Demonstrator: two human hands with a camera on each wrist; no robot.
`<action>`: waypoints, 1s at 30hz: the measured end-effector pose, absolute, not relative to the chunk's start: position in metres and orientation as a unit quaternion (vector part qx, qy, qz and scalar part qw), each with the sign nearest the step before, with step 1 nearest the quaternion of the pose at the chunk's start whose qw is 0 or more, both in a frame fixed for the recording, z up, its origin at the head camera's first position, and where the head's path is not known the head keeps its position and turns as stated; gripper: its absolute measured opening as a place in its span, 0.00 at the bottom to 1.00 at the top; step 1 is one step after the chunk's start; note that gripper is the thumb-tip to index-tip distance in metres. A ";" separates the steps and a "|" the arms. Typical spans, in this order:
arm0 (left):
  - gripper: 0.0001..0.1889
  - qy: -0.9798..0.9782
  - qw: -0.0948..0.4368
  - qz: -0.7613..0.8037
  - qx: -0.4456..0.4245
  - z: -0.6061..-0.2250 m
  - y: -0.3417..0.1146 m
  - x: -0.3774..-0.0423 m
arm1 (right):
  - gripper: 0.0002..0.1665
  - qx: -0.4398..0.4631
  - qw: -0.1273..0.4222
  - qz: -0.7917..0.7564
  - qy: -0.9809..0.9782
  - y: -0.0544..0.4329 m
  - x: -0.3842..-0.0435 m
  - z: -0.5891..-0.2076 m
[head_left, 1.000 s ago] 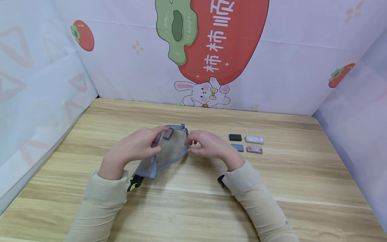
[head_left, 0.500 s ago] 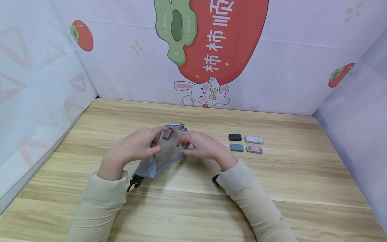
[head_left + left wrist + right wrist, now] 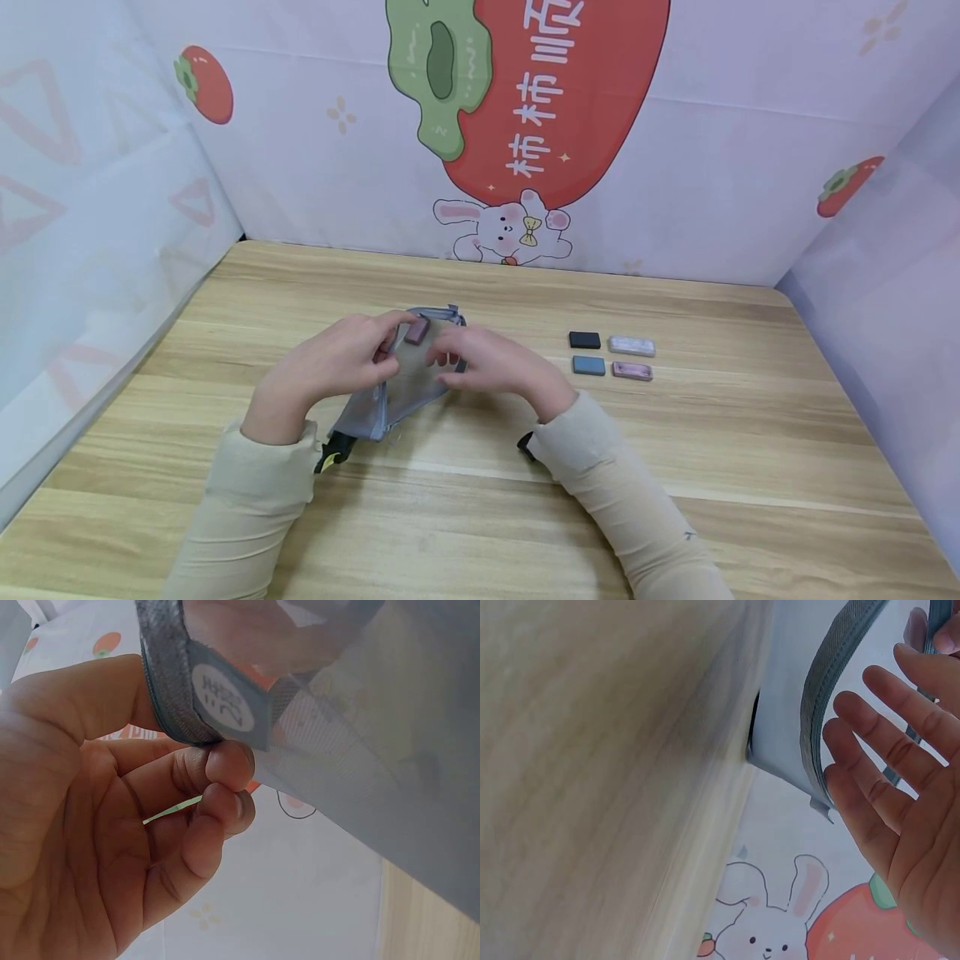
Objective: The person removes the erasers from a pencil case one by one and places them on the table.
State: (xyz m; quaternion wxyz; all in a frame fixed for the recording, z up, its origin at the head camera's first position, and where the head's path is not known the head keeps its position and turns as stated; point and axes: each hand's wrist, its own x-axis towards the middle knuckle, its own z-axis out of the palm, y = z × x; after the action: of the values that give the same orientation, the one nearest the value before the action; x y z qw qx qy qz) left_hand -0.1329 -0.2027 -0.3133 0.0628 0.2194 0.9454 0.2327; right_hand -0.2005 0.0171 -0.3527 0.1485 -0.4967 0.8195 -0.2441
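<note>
My left hand (image 3: 337, 358) holds the near-left edge of a grey see-through zip pouch (image 3: 412, 379). In the left wrist view, the thumb and fingers (image 3: 229, 766) meet at its zip edge, beside a grey tag (image 3: 231, 701). A mauve block (image 3: 417, 331) shows in the pouch mouth at my left fingertip; whether the finger touches it I cannot tell. My right hand (image 3: 491, 362) is at the pouch's right side. In the right wrist view its spread fingers (image 3: 885, 742) lie against the zip rim (image 3: 814, 705), holding nothing. The pouch mouth stands open.
Right of the pouch lie a black block (image 3: 584, 340), a blue block (image 3: 588, 366), a whitish block (image 3: 632, 346) and a pink block (image 3: 632, 371) on the wooden table (image 3: 465, 517). Printed cloth walls (image 3: 300, 167) stand around the table.
My right hand has moved left, over the right side of the pouch mouth. The left hand, the pouch and the blocks look the same as before.
</note>
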 end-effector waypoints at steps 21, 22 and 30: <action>0.28 0.945 0.057 0.234 0.221 -0.315 -0.204 -0.134 | 0.14 -0.524 0.180 -0.236 0.798 -0.013 -0.203 -0.362; 0.28 0.945 0.057 0.234 0.222 -0.315 -0.204 -0.134 | 0.14 -0.523 0.183 -0.234 0.798 -0.015 -0.204 -0.362; 0.27 0.945 0.061 0.234 0.222 -0.317 -0.202 -0.135 | 0.12 -0.524 0.204 -0.217 0.798 -0.025 -0.206 -0.363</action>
State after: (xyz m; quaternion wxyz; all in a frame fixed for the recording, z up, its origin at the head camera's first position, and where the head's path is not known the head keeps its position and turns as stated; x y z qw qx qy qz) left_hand -0.1350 -0.2025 -0.3167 0.0610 0.2220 0.9446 0.2340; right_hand -0.2060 -0.0251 -0.3631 0.2043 -0.5237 0.7981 -0.2169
